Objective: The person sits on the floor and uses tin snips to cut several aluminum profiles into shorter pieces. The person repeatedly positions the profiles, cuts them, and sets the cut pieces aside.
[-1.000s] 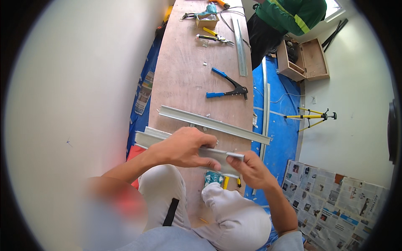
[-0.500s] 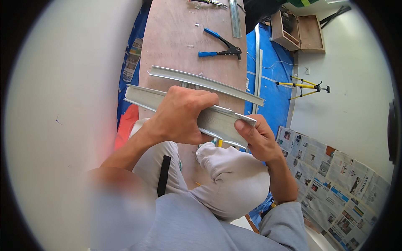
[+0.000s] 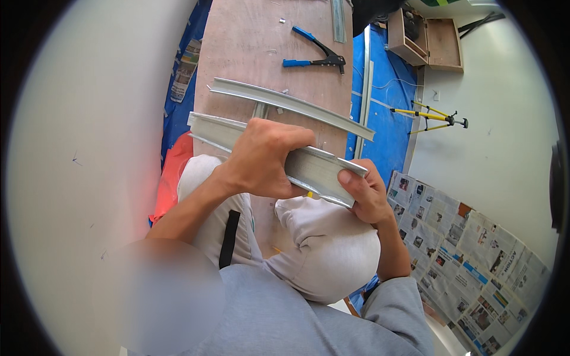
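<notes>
A galvanized metal channel [image 3: 314, 172] lies across my lap region, held in both hands above my knees. My left hand [image 3: 264, 157] wraps over its middle, thumb on the upper edge and fingers around the lower one. Around the channel's right end closes my right hand [image 3: 368, 193], its thumb pressed on the inner face. The channel tilts, its left end higher. Just beyond it, a second metal channel [image 3: 291, 105] rests on the plywood board [image 3: 249, 44], with a short metal piece [image 3: 260, 110] partly showing beneath it. Farther off lies a hand riveter [image 3: 323, 58] with blue handles.
Another metal strip [image 3: 338, 22] lies at the board's far right. Blue sheeting [image 3: 389, 127] covers the floor, with long metal profiles [image 3: 364, 95] on it. A yellow tripod [image 3: 436, 118] and an open wooden box [image 3: 427, 41] are by the right wall. Newspaper [image 3: 469, 255] covers the lower right.
The held channel has risen slightly and shifted right, still in both hands. My view has tilted a little, so the pliers-like tool at the far end has left the picture.
</notes>
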`<state>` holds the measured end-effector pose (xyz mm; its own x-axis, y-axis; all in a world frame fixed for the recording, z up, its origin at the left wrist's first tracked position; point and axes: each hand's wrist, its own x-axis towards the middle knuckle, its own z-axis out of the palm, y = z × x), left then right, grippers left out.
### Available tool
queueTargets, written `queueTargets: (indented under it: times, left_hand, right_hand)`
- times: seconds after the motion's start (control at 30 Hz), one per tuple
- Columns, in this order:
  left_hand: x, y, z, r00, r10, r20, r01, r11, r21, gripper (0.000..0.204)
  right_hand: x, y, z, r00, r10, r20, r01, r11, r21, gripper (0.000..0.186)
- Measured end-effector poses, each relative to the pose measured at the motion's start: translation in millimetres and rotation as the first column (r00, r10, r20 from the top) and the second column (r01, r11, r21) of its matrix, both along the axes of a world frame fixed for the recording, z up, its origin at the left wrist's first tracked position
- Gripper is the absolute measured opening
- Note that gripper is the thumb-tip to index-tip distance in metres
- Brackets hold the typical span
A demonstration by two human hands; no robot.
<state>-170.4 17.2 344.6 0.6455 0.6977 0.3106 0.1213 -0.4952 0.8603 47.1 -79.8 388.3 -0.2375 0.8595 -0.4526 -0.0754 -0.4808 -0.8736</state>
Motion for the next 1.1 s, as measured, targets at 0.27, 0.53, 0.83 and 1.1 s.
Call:
queueTargets:
  times: [0.27,0.53,0.83,1.1]
  left_hand:
    - [15,14,-16,0.89,0.155,-0.428,-0.064,0.974,0.219,0.041]
    - [25,25,-9,0.839,0.173,-0.517,0.013,0.942,0.335,0.029]
    - [57,4,-2,0.831,0.244,-0.5,-0.06,0.933,0.356,0.026]
    - [98,-31,-19,0.725,0.352,-0.592,-0.222,0.933,0.283,0.039]
  right_hand:
    - [51,28,-41,0.982,0.19,0.012,-0.19,0.978,0.089,0.046]
    - [55,46,-36,0.883,-0.47,0.011,0.469,0.882,0.05,0.075]
    - [12,64,-50,0.661,-0.458,0.594,0.313,0.888,0.336,0.08]
    - [46,76,-52,0.326,-0.171,0.93,0.153,0.98,0.127,0.079]
